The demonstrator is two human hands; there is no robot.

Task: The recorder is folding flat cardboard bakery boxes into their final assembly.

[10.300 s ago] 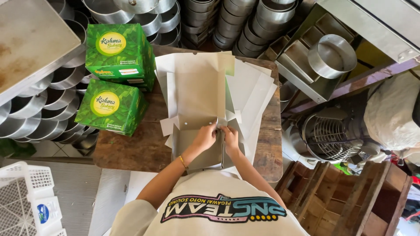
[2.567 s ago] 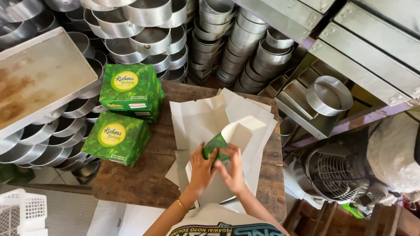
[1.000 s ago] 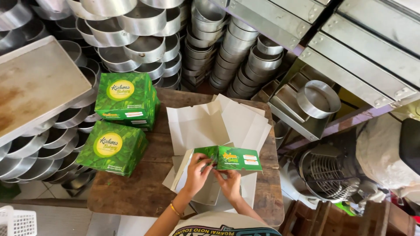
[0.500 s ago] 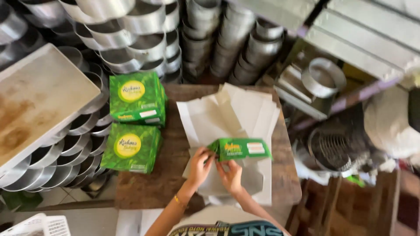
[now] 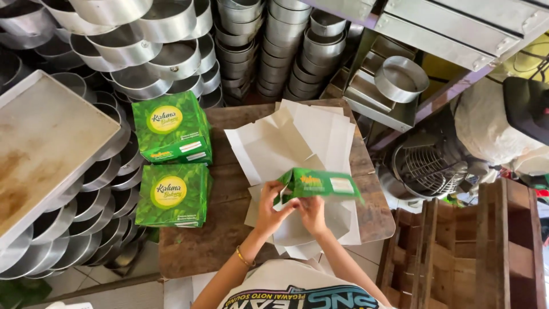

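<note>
Both hands fold a green carton.
The left hand point(image 5: 273, 207) and right hand point(image 5: 311, 213) each grip closed on the half-folded carton point(image 5: 320, 184); 2 finished boxes point(image 5: 171, 163) lie left of them on the surface point(image 5: 217, 240).

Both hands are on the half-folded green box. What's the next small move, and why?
Probably press the raised green printed cardboard side panel upright and tuck its end flap. The left hand and right hand pinch its near edge over the white flat cardboard blanks, and it stands unformed, unlike the two finished green boxes.
</note>
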